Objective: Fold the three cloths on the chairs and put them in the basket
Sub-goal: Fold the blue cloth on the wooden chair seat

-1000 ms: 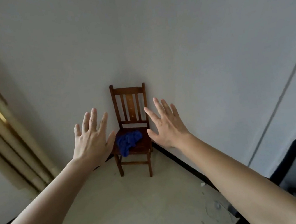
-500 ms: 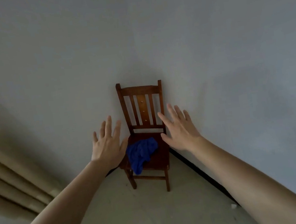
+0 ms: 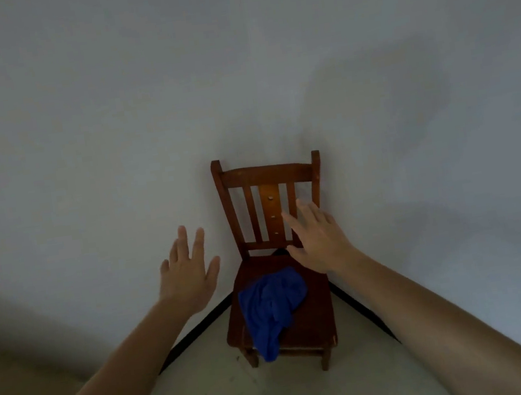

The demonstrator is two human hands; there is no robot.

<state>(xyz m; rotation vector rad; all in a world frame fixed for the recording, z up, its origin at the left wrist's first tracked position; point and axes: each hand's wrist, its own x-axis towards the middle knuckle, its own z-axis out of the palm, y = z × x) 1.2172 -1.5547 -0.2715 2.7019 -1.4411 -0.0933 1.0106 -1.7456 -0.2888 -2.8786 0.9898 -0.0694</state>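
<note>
No words, numbers, labels or signs to read. Wooden chair: three tiny pale dots on middle back slat, too small to tell, not letters. Blue cloth on seat: plain, no writing.

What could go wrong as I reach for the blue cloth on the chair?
The blue cloth lies crumpled with one end hanging over the front edge of the chair, so a careless grab may tip it onto the floor. Both the left hand and right hand are open and off it; bunched folds may hide its corners.
</note>
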